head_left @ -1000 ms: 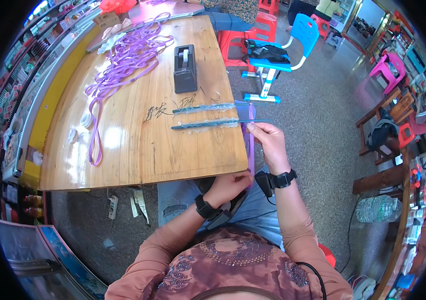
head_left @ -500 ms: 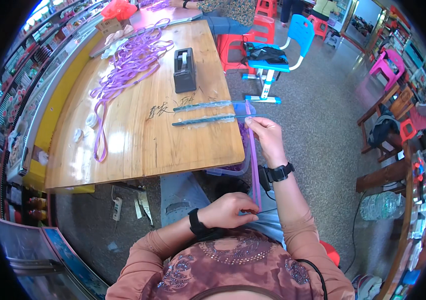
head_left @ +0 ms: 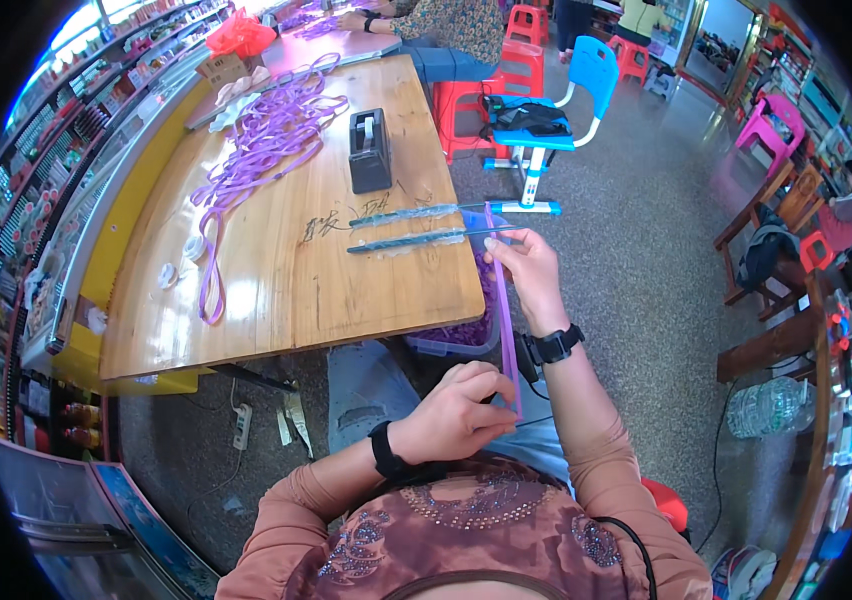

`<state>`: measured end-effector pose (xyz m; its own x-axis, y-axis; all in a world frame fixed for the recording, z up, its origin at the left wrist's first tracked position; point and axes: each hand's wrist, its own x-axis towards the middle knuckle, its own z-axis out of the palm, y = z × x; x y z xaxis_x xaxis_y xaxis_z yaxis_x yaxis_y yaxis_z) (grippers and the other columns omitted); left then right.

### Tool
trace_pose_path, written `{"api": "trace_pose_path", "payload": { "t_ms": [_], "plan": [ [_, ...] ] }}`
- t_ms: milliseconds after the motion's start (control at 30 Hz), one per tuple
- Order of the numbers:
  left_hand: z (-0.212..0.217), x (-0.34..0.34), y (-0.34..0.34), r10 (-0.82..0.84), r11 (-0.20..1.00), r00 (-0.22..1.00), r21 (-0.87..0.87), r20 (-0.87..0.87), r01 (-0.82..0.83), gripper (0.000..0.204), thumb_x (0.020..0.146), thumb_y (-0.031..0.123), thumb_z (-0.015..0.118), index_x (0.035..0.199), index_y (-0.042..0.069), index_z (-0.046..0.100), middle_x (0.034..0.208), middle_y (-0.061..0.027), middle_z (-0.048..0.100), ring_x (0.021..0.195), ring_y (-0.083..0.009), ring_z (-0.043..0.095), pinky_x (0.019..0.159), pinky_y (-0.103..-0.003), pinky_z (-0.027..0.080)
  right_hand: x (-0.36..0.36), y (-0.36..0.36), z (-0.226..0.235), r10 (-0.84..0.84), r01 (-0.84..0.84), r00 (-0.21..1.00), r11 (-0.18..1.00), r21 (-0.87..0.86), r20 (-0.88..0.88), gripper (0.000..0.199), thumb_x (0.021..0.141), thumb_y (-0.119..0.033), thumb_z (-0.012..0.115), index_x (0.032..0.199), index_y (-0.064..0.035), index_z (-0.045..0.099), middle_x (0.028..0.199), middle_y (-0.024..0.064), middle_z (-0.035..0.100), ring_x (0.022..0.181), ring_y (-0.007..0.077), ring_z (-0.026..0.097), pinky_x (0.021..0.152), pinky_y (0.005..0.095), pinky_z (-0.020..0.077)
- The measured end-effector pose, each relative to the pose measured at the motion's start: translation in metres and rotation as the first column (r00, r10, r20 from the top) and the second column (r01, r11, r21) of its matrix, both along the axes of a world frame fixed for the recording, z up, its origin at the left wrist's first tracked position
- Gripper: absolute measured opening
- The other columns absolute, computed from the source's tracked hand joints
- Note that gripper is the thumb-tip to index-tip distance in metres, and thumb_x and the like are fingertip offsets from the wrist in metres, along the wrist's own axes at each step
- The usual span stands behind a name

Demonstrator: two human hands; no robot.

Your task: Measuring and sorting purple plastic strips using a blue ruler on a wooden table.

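Two thin dark rods are fixed with clear tape to the table and jut past its right edge. A flat purple ribbon stretches from the rod ends down toward my lap. My right hand pinches the ribbon between thumb and fingers just by the nearer rod. Low in front of my body, my left hand is closed at the ribbon's lower end, where a thin dark stick pokes out beside the fingers. Exactly how ribbon and stick meet there is hidden by the fingers.
A tangled heap of purple ribbon, a black tape dispenser and white tape rolls lie on the wooden table. Below its edge stands a clear bin of purple ribbon. Beyond are a blue chair and another person.
My left hand has risen slightly and turned, with its fingers more curled at the ribbon's lower end. My right hand stays by the rods. The whole view has shifted a little.
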<state>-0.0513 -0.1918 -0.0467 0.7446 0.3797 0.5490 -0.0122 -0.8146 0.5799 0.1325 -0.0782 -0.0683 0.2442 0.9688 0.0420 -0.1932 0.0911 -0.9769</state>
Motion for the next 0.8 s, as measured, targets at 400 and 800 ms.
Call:
{"api": "trace_pose_path", "payload": {
  "t_ms": [400,800],
  "plan": [
    [0.038,-0.006,0.002,-0.065,0.998,0.998,-0.009,-0.009,0.065,0.026,0.070,0.011,0.076,0.094,0.006,0.068,0.124,-0.0100,0.058,0.121,-0.0350,0.050,0.096,-0.045,0.041,0.007,-0.021,0.012,0.025,-0.028,0.998,0.998,-0.050,-0.051,0.035,0.087,-0.013,0.068,0.116,-0.0024,0.052,0.084,0.0078,0.066,0.070,0.0110,0.062,0.060,0.0242,0.0501],
    [0.093,-0.011,0.033,-0.096,0.993,0.991,0.076,0.091,0.089,0.025,0.073,0.010,0.075,0.096,0.006,0.070,0.118,-0.0096,0.064,0.116,-0.0346,0.054,0.093,-0.046,0.043,0.027,-0.064,0.077,0.082,-0.432,0.680,0.848,0.308,0.729,0.039,0.075,0.003,0.065,0.112,-0.0095,0.065,0.079,0.0015,0.057,0.070,0.0134,0.055,0.060,0.0263,0.0468]
  ]
}}
